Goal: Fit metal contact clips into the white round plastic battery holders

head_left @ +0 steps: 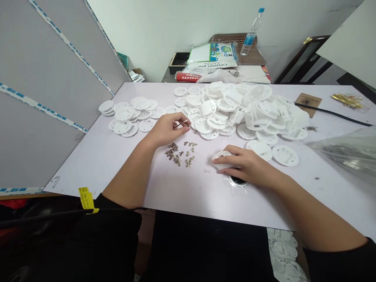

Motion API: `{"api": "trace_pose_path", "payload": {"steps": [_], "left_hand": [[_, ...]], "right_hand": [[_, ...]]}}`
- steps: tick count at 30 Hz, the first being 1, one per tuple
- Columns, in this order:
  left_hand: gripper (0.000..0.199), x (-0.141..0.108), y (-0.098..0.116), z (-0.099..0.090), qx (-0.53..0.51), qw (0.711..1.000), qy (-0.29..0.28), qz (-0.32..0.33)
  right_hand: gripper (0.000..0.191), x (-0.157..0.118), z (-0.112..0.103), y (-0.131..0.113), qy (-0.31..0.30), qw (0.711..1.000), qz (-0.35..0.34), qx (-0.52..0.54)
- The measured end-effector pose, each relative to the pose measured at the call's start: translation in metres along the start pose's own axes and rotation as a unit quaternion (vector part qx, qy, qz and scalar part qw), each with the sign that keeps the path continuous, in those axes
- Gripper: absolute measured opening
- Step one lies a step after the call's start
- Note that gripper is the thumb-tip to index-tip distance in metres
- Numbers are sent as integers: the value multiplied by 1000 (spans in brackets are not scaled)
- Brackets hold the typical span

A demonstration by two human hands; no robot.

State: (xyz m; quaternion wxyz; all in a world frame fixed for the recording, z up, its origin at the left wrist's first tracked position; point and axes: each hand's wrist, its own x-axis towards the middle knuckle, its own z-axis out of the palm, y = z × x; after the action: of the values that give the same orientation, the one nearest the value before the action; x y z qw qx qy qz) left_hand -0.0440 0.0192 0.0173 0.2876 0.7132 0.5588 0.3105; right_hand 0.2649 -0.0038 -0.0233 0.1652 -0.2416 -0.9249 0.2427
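White with a faint lilac cast, the glossy tabletop takes up most of the view and carries everything being worked on. Largest upon it is a heap of white discs, piled several deep across the middle and towards the right. At the right edge lies a clear plastic bag with dark contents too blurred to name. Over on the left sits a smaller group of discs, overlapping in low stacks.

Judging by the layout, these two lots may be different stages of the work, with far more in the heap than in the group; which lot is finished, I cannot tell, since no fitted part can be made out on either. One piece seems to be in hand, part-way through.

Both hands are busy and well apart from each other. The right hand has its fingers closed over a single white disc, slightly tilted, just in front of the heap. Partly beneath that hand is a black round piece with a pale rim. The left hand pinches a thin dark rod between thumb and fingers. Smallest of all, a scatter of small metal pieces lies loose just below the left hand, plenty of them unused by the look of it
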Motion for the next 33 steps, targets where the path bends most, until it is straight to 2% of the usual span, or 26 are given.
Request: {"api": "trace_pose_path", "payload": {"steps": [5,10,12,14,16,19,25,30,33], "left_hand": [[25,2,-2,4,-5,999,34,-4],[20,4,-5,6,-26,998,51,3],[16,3,-5,7,-32,998,52,12],[14,3,-4,8,-31,998,53,10],[13,2,-2,10,-28,998,49,6],[14,2,0,13,-35,999,33,17],[20,1,4,17,-67,997,19,26],[24,2,2,20,-97,995,14,24],[26,2,-1,22,-118,993,18,23]], "right_hand": [[36,2,4,1,55,997,-21,41],[58,1,7,0,157,979,78,107],[50,1,6,0,184,974,84,106],[33,3,5,1,193,975,44,103],[23,5,4,2,198,975,-3,100],[24,7,6,6,219,974,-22,63],[29,5,11,11,204,977,16,56],[24,7,10,11,270,962,24,17],[32,7,9,10,278,960,1,26]]}}
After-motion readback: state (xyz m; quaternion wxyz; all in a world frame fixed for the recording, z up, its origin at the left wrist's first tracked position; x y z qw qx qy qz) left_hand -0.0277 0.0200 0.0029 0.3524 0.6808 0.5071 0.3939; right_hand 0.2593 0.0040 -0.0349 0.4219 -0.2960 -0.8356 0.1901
